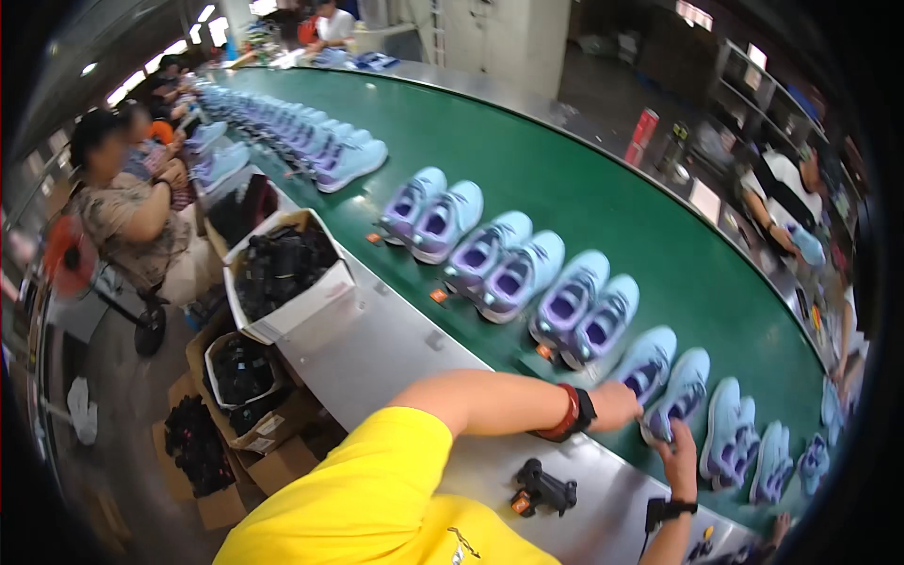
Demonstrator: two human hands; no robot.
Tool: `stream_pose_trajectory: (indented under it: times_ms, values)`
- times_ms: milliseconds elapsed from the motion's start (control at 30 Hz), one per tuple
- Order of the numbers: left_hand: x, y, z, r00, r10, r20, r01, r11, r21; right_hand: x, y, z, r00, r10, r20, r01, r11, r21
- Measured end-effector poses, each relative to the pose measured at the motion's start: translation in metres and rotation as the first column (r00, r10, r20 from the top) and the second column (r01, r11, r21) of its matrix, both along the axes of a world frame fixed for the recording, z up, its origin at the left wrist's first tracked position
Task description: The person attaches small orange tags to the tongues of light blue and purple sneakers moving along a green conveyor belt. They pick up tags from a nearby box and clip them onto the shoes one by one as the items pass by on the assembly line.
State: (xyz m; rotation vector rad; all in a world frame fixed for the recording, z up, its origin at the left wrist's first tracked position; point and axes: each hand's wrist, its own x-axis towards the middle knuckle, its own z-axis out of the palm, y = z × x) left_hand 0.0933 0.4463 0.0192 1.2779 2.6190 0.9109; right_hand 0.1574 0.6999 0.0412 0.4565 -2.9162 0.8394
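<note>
At the lower right of the frame, my right grip [678,457] is closed on the heel of a pale-blue and lilac shoe [682,386], which sits on the green belt [452,122], toe pointing up the frame. Holding it by the heel probably steadies it while leaving most of its opening uncovered. Just to the left, my left grip [615,406] reaches in by the heel of its partner shoe [650,358]; I cannot tell whether those fingers are closed on anything.

Other pairs stand in a line from upper left to lower right, heels toward my side, presumably so every opening is easy to reach. Below centre, a black bundle [549,488] with an orange tag [521,502] lies on the metal bench [400,344]. Left of centre, a white box [320,299] of dark pieces [281,266] seems set beside the belt to be handy without crowding it.
</note>
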Motion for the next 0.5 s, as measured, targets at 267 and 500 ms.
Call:
stream_pose_trajectory:
  times_ms: [267,500]
  values:
    - [-0.006,-0.006,0.017,0.986,0.054,0.159,-0.041,0.996,-0.083,-0.024,-0.028,0.024,0.983,0.075,-0.166,-0.010,0.932,0.362]
    - [-0.003,-0.008,0.016,0.987,0.084,0.136,-0.075,0.995,-0.067,-0.015,-0.034,0.035,0.972,0.125,-0.201,-0.015,0.880,0.475]
